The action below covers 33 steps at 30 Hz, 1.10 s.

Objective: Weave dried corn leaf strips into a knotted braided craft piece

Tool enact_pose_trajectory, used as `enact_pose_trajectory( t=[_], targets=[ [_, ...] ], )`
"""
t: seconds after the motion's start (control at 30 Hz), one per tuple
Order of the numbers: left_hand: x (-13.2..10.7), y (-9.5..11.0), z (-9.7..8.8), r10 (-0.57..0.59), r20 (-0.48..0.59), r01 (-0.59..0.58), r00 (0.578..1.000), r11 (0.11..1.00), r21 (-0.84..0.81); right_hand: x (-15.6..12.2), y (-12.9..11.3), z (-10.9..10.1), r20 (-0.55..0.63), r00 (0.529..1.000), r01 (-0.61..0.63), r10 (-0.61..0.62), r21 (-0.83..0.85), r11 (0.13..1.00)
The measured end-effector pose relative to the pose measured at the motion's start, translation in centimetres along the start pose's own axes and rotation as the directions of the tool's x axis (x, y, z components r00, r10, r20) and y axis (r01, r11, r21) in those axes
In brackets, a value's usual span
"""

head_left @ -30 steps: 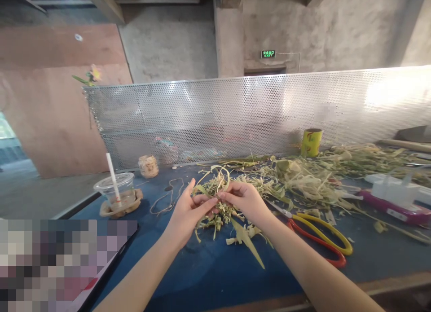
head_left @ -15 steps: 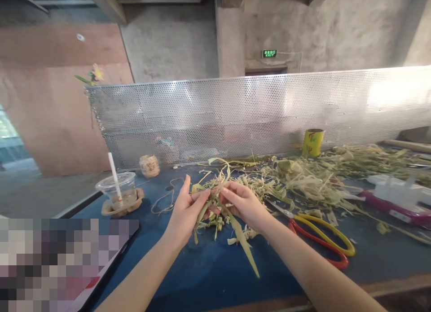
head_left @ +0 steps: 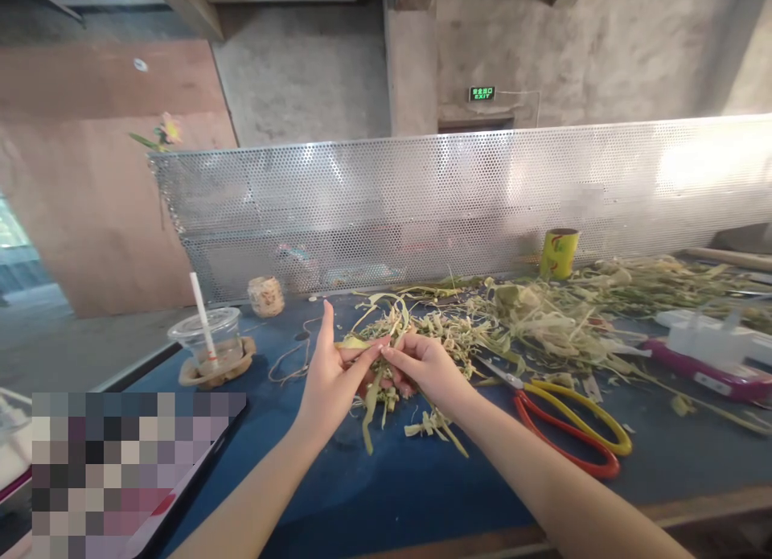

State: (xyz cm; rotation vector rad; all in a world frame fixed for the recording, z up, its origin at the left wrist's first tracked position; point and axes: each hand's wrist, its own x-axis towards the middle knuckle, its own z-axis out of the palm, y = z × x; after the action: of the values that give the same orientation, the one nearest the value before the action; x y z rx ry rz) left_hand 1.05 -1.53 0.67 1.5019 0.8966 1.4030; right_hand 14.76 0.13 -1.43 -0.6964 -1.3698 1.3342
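Both hands meet over the blue table, pinching long, flat, pale green dried leaf strips. My left hand holds the strips between thumb and fingers, with its index finger pointing up. Close against it, my right hand pinches the same strips, its fingertips touching the left thumb. Strip ends curl above the fingers and hang below them. Just beyond and under the hands spreads a heap of short dried plant scraps. Scissors with one red and one yellow handle loop lie beside my right forearm.
On the left stand a clear plastic cup with a straw in a cardboard holder, a blurred-out tablet-like device, and a small woven pot. A yellow tube, more dried stalks and a purple-and-white object are rightward. A perforated metal screen runs behind.
The hands have drawn closer together at the fingertips. The long strip hanging toward me has swung back behind my right hand, and another now dangles below my left. The view has shifted slightly.
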Motion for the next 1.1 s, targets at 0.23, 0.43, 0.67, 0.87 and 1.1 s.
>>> enact_pose_trajectory(
  t=[0.23,0.43,0.67,0.87,1.1],
  targets=[
    [-0.3,0.1,0.3,0.047,-0.056,-0.044,0.997,0.998,0.052,0.0,0.0,0.4,-0.009,0.999,-0.047,0.046,-0.082,0.996],
    [0.3,-0.1,-0.4,-0.023,0.029,0.023,0.999,0.999,0.031,0.0,0.1,0.0,-0.052,0.998,-0.037,0.027,-0.200,0.979],
    [0.4,0.3,-0.8,-0.034,0.144,0.032,0.989,0.999,0.021,0.0,-0.3,-0.6,0.055,0.998,0.039,-0.026,-0.248,0.968],
    [0.1,0.9,-0.3,-0.114,0.087,0.114,0.990,0.993,0.009,0.3,0.1,-1.0,-0.040,0.998,0.031,-0.048,-0.342,0.939],
    [-0.1,1.0,-0.2,-0.160,0.071,0.162,0.985,0.987,-0.022,0.4,-0.6,-1.0,-0.013,1.000,-0.015,0.012,-0.229,0.973]
  ],
)
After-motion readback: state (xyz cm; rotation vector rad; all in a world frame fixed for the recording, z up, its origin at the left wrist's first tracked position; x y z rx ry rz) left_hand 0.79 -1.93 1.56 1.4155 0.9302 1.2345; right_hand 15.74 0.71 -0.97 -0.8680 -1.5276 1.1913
